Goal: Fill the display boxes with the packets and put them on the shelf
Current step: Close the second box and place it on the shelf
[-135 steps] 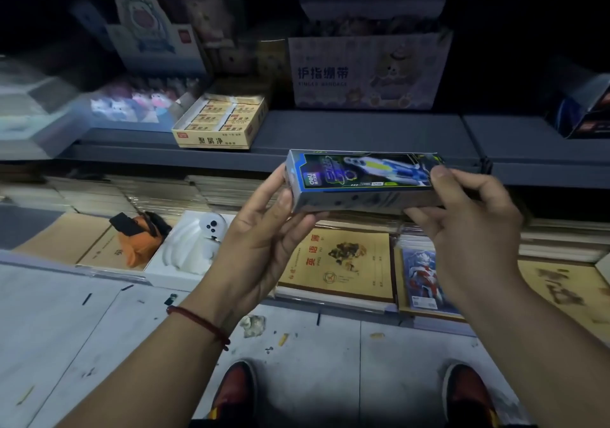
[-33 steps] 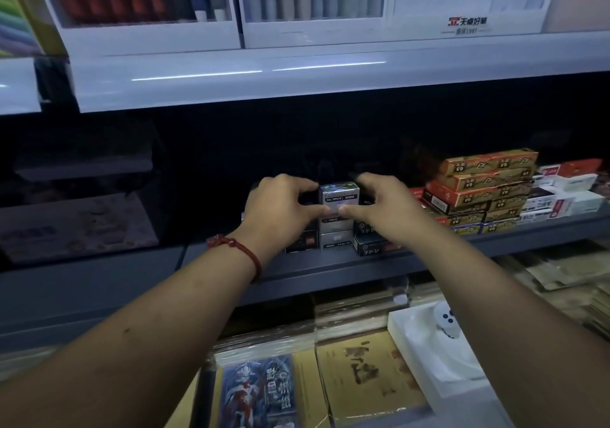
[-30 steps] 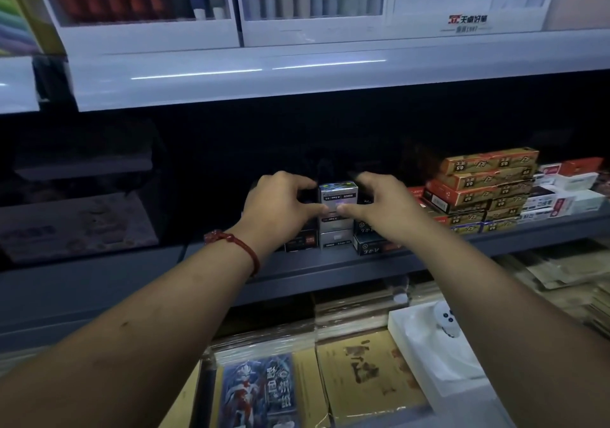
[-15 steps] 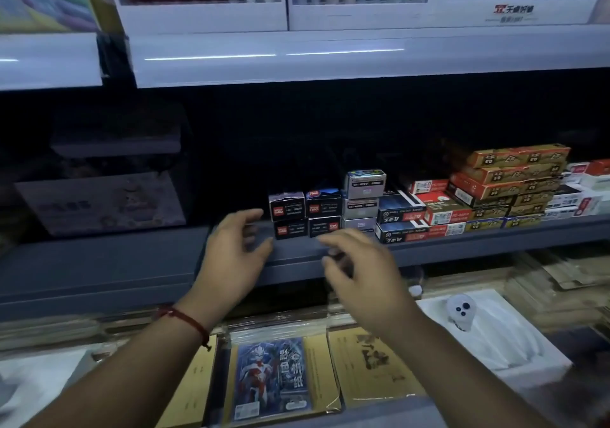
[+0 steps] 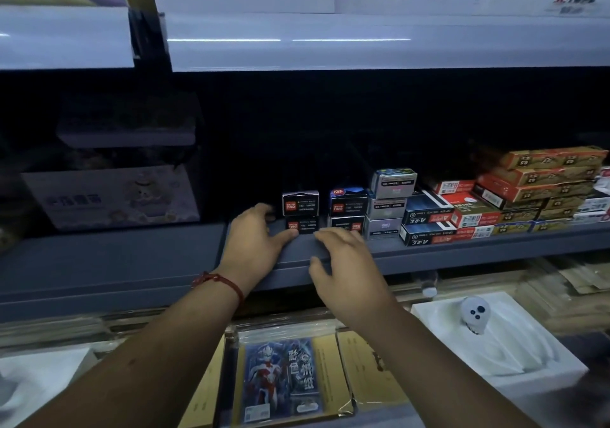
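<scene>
— What's nearest?
— A booklet (image 5: 280, 378) lying flat, with a red-and-silver hero on its cover. To its right is a white tray (image 5: 528, 361) with a small white figure (image 5: 474, 315) on it.
— And the hands?
— Both reach over the front edge of the grey shelf (image 5: 478, 256), fingers loosely spread, holding nothing. The left hand (image 5: 260, 239), with a red bracelet (image 5: 219, 282) at its wrist, has its thumb at the lower of two stacked black boxes (image 5: 300, 211). I cannot tell whether it touches. The right hand (image 5: 343, 269) hangs just beside it, palm down, in front of the blue box (image 5: 348, 201).
— Where is the display box?
— The silver box (image 5: 392, 181) sits on the shelf atop two grey boxes (image 5: 384, 216), right of the blue box and clear of both hands. Further right, orange boxes (image 5: 544, 176) are piled. Behind them the shelf is dark.
</scene>
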The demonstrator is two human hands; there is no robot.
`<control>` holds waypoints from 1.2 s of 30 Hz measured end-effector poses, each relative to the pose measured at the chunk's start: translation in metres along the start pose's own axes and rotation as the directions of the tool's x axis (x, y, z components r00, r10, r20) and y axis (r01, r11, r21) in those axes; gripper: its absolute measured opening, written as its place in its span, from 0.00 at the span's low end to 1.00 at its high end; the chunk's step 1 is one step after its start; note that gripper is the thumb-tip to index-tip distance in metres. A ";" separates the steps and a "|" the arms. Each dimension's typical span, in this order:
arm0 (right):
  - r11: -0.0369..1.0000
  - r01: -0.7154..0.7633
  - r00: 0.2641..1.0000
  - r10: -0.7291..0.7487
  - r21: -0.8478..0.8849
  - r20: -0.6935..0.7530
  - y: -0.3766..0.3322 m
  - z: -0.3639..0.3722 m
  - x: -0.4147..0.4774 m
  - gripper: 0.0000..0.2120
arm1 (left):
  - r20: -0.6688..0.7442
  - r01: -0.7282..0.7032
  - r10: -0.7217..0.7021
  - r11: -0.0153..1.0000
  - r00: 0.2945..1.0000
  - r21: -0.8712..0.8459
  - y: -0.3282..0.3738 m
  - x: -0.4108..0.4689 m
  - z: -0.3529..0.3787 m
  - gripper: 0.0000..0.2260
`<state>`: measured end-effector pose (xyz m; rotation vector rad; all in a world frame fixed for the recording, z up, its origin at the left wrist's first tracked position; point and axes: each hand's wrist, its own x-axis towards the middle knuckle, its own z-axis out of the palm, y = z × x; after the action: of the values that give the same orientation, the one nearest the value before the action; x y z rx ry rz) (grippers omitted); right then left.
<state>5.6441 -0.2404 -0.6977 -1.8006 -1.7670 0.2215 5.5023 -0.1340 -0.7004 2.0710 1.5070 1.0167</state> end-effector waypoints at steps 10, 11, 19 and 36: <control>0.953 -0.245 0.969 0.235 0.176 0.080 -0.020 0.012 0.028 0.38 | 0.065 0.006 0.006 0.984 0.998 -0.180 -0.006 -0.006 -0.008 0.21; 0.944 -0.268 0.963 0.258 0.195 0.075 -0.021 0.013 0.030 0.38 | 0.081 0.014 0.003 0.979 0.997 -0.202 -0.006 -0.007 -0.008 0.22; 0.883 -0.275 0.954 0.298 0.380 -0.003 -0.017 0.016 0.011 0.31 | 0.081 -0.028 0.051 0.965 0.995 -0.263 -0.003 -0.026 -0.005 0.19; 0.795 -0.274 0.929 0.365 0.541 -0.066 0.000 0.009 0.010 0.25 | 0.050 -0.058 0.077 0.951 0.996 -0.303 0.006 -0.014 0.002 0.23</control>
<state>5.6404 -0.2284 -0.7019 -1.6338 -1.1219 0.6115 5.5055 -0.1492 -0.7020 1.9277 1.1745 1.1201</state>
